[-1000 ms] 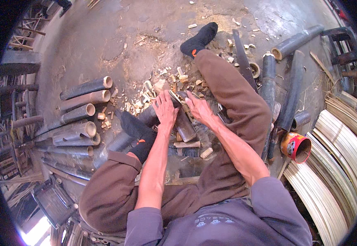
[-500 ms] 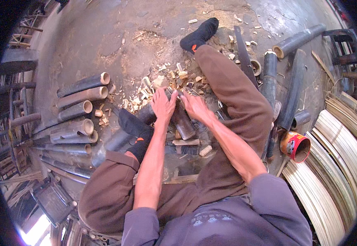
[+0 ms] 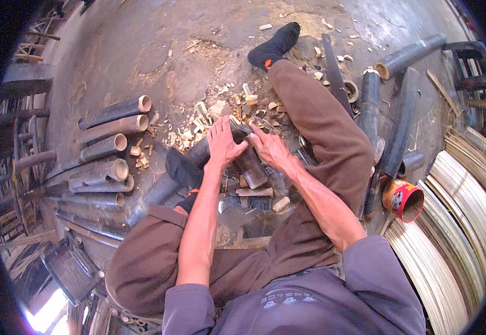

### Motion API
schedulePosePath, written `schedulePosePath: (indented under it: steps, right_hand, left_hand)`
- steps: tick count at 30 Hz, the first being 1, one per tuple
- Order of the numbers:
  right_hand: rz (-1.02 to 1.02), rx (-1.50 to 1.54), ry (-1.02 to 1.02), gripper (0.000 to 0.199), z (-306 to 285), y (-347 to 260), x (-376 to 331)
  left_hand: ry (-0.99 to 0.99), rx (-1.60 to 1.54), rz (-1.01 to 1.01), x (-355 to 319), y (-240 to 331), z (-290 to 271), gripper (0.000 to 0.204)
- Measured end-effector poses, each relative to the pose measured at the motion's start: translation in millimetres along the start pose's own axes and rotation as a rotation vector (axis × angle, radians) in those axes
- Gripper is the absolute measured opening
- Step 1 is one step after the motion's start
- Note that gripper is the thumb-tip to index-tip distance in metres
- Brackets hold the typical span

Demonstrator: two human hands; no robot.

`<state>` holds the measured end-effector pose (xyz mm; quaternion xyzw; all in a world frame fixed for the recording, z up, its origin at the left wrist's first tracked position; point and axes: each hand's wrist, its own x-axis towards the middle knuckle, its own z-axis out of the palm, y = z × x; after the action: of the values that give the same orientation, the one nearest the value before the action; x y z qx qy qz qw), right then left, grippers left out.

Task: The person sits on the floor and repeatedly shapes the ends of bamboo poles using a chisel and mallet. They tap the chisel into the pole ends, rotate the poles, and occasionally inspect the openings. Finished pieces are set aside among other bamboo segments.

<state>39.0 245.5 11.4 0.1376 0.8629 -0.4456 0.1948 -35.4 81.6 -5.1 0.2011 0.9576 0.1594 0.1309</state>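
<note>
I sit on the ground with both legs out. My left hand lies over the top end of a dark bamboo section that stands tilted between my legs. My right hand presses against the same section from the right side. Both hands touch it near its upper end, fingers spread around it. A longer dark bamboo tube lies under my left foot, pointing to the lower left. Pale wood chips lie scattered just beyond my hands.
Several cut bamboo tubes lie stacked at the left. More dark tubes lie at the right beside my right leg, with a red tin can. Bundled pale bamboo strips fill the right edge. Wooden frames stand at the far left.
Both hands have closed in on the upper end of the bamboo section, and the section has shifted slightly between my legs. My legs stay where they were.
</note>
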Motion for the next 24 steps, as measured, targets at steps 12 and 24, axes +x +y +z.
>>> schedulePosePath:
  steps: [12, 24]
  right_hand:
    - [0.027, -0.026, 0.008, 0.042, -10.3, -11.8, 17.2]
    - [0.039, 0.043, 0.085, 0.043, -8.4, -2.2, 2.7]
  left_hand:
    - [0.136, -0.154, -0.211, 10.6, 11.0, 13.9, 0.070]
    - [0.158, 0.154, -0.079, -6.6, 13.2, 15.6, 0.090]
